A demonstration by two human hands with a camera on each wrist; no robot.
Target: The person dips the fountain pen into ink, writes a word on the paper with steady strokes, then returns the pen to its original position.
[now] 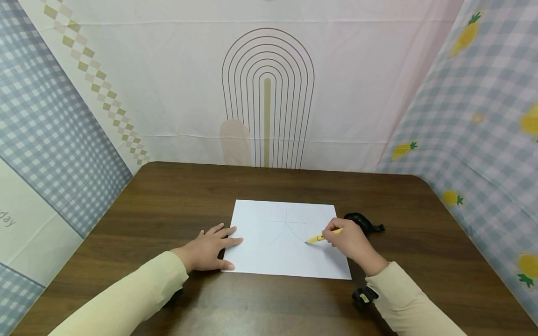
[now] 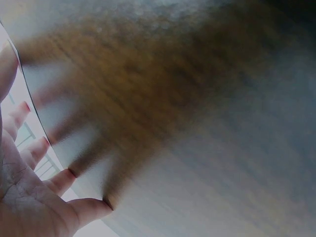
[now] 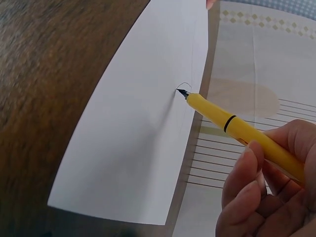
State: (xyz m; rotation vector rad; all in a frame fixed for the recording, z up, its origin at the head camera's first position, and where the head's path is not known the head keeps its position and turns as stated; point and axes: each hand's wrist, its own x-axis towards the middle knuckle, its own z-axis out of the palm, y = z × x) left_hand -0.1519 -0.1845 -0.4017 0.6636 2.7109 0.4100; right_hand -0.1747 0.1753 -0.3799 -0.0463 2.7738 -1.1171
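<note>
A white sheet of paper (image 1: 290, 261) lies on the wooden table. Thin dark strokes (image 1: 287, 222) on it form a horizontal line crossed by a vertical one, with two legs spreading below. My right hand (image 1: 348, 238) pinches a yellow fountain pen (image 3: 242, 129) between thumb and fingers. Its dark nib (image 3: 183, 92) meets the paper at the lower end of the right leg. My left hand (image 1: 208, 249) spreads its fingers over the left edge of the sheet. In the left wrist view, the fingertips (image 2: 106, 206) of that hand rest close along the edge.
A rounded black object (image 1: 357, 219) with a short tab lies behind my right hand, beyond the paper's right edge. The brown wooden table (image 1: 185, 196) reaches back to a patterned curtain (image 1: 176, 93). Checked blue cloth (image 1: 470, 140) hangs along the right side.
</note>
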